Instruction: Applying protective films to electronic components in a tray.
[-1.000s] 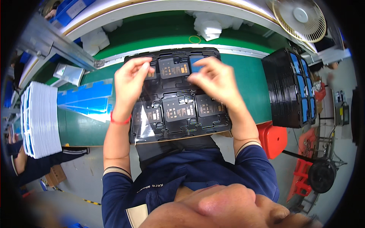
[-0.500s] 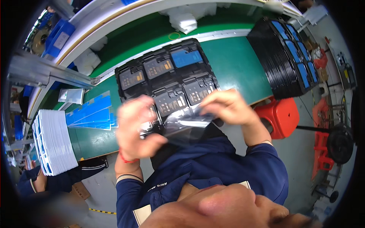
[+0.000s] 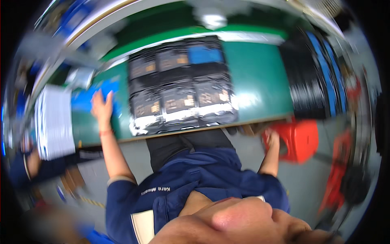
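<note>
My left hand (image 3: 101, 106) reaches over the blue sheets (image 3: 87, 99) fanned out at the left of the bench, its fingers spread. Whether it touches them is unclear in the blur. My right hand (image 3: 272, 138) hangs low beyond the bench's front edge, beside a red plastic stool (image 3: 300, 140); motion smears its fingers. Between the two hands lies a black compartment tray (image 3: 162, 82) on the green bench top. Most compartments show dark flat pieces (image 3: 175, 101) with light and orange print, and the far right one shows a blue piece (image 3: 206, 54).
A stack of white trays (image 3: 55, 122) stands at the left end of the bench, near another person's arm (image 3: 34, 162). Tall stacked black trays (image 3: 302, 77) with blue inserts rise at the right. White bundles (image 3: 213, 18) lie along the back beneath a shelf edge.
My hands have parted from over the tray, the left toward the blue sheets, the right down toward the stool. The clear plastic film near my hands can no longer be made out.
</note>
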Available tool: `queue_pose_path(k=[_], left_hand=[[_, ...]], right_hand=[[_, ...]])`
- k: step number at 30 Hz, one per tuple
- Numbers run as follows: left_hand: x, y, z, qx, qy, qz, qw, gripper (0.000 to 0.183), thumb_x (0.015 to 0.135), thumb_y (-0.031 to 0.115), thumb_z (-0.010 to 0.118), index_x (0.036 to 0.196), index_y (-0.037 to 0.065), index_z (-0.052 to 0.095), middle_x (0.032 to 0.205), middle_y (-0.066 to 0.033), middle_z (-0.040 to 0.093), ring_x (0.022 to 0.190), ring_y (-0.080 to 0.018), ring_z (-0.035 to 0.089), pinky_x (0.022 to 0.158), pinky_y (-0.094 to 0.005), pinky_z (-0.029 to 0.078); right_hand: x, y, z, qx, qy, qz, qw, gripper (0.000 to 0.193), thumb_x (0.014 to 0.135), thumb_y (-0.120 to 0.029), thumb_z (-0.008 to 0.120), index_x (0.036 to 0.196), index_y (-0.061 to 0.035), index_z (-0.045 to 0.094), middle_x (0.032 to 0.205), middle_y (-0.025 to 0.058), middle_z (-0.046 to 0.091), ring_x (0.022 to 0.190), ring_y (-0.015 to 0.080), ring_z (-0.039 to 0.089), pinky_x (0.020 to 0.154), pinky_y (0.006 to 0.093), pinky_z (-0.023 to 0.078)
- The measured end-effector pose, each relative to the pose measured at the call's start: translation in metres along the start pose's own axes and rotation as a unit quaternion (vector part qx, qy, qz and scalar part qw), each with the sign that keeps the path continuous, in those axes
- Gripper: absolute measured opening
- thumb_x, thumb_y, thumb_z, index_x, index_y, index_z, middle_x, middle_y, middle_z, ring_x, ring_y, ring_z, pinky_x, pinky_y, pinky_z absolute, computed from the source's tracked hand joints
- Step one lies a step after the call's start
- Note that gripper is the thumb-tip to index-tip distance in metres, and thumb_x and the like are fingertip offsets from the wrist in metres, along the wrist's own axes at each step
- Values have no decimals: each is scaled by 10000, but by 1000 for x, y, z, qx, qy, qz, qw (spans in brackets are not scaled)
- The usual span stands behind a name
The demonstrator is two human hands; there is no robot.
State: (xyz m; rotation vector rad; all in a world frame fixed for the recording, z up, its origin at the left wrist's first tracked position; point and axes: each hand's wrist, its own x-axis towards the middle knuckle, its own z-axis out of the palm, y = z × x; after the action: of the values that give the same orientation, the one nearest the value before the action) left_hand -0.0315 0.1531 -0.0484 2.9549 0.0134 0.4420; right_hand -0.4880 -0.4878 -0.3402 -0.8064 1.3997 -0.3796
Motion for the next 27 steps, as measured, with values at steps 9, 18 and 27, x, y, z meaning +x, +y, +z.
queue_pose_path(k=[9,18,27], left_hand=[[-18,-8,-4,-45,28,-72,996,640,771,593,569,1253,173,544,1413,-136,379,1337,-357,275,1048,-591,169],[-24,33,-14,-71,104,-97,987,814,664,629,633,1252,80,515,1133,-193,507,1099,-344,443,975,-506,291],[-14,23,4,-105,105,-104,983,553,735,541,597,1130,155,632,1190,-214,491,1189,-387,381,1010,-553,244]], right_hand=[[72,28,220,-164,-108,92,976,263,808,-272,604,972,-67,622,834,74,644,719,182,610,561,289,495],[-33,38,383,-385,-348,0,855,288,816,-288,600,983,-55,624,858,96,648,747,207,617,595,305,500],[-113,60,477,-606,-504,-130,601,313,823,-305,595,993,-44,626,881,117,652,776,232,625,629,322,504]])
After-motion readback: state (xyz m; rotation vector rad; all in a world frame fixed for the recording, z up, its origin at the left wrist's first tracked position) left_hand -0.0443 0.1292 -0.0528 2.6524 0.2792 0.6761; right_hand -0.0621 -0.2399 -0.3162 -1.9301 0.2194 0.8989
